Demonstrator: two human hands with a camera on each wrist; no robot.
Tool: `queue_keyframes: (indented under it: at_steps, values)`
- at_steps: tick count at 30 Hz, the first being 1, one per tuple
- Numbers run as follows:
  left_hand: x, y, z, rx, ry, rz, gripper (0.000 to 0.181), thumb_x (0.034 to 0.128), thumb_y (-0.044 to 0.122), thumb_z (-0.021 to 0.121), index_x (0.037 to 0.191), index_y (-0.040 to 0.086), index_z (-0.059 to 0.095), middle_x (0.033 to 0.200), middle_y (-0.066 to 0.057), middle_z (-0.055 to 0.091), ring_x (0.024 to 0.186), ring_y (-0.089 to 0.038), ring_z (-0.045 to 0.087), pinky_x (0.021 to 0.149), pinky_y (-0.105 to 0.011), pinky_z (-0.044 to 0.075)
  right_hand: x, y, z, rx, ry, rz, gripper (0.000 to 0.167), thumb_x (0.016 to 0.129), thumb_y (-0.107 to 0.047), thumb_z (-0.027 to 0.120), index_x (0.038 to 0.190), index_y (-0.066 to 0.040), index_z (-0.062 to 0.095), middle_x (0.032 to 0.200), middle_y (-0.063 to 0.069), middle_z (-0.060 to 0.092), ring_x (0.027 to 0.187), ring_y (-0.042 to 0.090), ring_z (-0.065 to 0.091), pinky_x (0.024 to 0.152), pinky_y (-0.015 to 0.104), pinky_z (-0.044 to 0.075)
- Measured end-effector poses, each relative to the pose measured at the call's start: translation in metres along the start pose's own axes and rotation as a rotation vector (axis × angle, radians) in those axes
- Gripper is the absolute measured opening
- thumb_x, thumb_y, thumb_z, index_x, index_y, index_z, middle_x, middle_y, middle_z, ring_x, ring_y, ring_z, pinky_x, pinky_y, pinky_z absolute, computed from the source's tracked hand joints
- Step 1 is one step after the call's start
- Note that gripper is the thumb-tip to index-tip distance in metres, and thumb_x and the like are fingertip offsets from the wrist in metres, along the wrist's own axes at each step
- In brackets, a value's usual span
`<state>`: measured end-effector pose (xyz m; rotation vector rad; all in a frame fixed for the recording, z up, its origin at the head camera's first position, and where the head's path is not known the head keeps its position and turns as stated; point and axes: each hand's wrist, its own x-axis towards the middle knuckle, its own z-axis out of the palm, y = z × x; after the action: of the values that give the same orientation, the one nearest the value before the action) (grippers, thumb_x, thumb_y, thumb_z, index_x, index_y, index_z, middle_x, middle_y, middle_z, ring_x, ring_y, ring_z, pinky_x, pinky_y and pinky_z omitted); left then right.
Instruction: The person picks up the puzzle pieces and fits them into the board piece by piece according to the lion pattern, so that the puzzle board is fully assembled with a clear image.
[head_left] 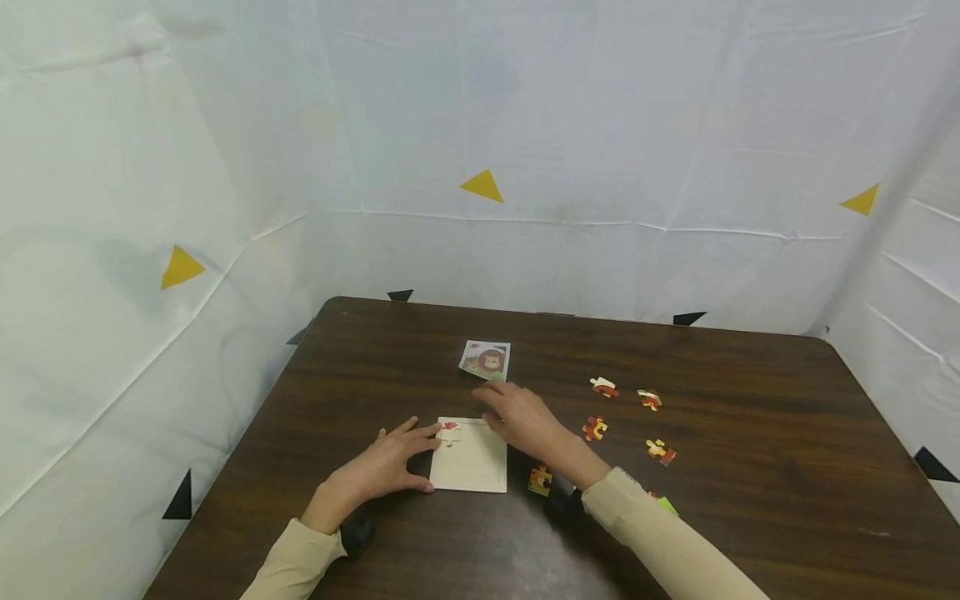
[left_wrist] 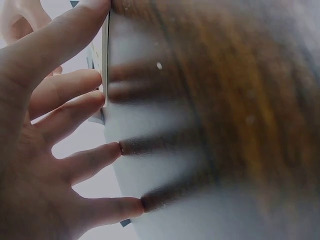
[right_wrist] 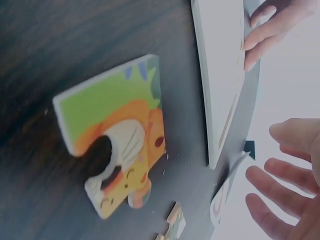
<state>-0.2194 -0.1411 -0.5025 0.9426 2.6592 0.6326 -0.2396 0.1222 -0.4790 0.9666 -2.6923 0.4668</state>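
Note:
A pale square puzzle board (head_left: 471, 467) lies on the dark table, one pink-and-white piece (head_left: 450, 432) in its upper left corner. My left hand (head_left: 382, 462) rests beside the board with fingers spread; its thumb and two fingertips touch the left side. In the left wrist view the other fingertips of this hand (left_wrist: 65, 145) stand on the table. My right hand (head_left: 525, 423) hovers over the board's upper right corner, fingers relaxed, holding nothing. The right wrist view shows that hand (right_wrist: 290, 185) beyond the board (right_wrist: 220, 75), and a green-and-orange piece (right_wrist: 125, 130) on the table.
A lion picture card (head_left: 487, 360) lies behind the board. Several loose pieces are scattered to the right, among them a red-and-white one (head_left: 603, 387) and a red-and-yellow one (head_left: 595, 428). White sheeting (head_left: 570, 125) surrounds the table.

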Motion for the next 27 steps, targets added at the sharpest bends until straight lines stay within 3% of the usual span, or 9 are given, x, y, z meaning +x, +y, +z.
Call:
queue_keyframes:
  at_steps: [11,18,27]
  values:
    - [0.0,0.002,0.001,-0.004,0.001,-0.008,0.066,0.0751,0.035,0.081,0.132,0.01,0.059,0.151,-0.005,0.04,0.141,-0.041,0.024,0.095,-0.078,0.021,-0.004,0.012,-0.005,-0.008,0.025,0.034,0.039,0.087,-0.012,0.071,0.125,-0.007,0.062,0.115,0.009,0.062,0.088,0.022,0.064,0.069,0.04,0.054]
    - [-0.001,0.003,0.0,-0.015,0.007,0.002,0.066,0.0752,0.032,0.082,0.132,0.008,0.059,0.15,-0.007,0.041,0.141,-0.042,0.024,0.095,-0.078,0.02,-0.01,0.021,-0.012,-0.027,0.025,0.056,0.04,0.086,-0.013,0.073,0.124,-0.005,0.062,0.118,0.01,0.062,0.093,0.024,0.065,0.07,0.041,0.054]
    - [0.0,0.003,0.001,0.004,0.008,0.001,0.067,0.0747,0.034,0.082,0.132,0.008,0.059,0.15,-0.007,0.041,0.141,-0.042,0.025,0.094,-0.078,0.021,-0.018,0.034,-0.018,-0.057,0.054,0.104,0.042,0.084,-0.012,0.075,0.124,-0.005,0.063,0.116,0.01,0.062,0.087,0.023,0.066,0.063,0.039,0.052]
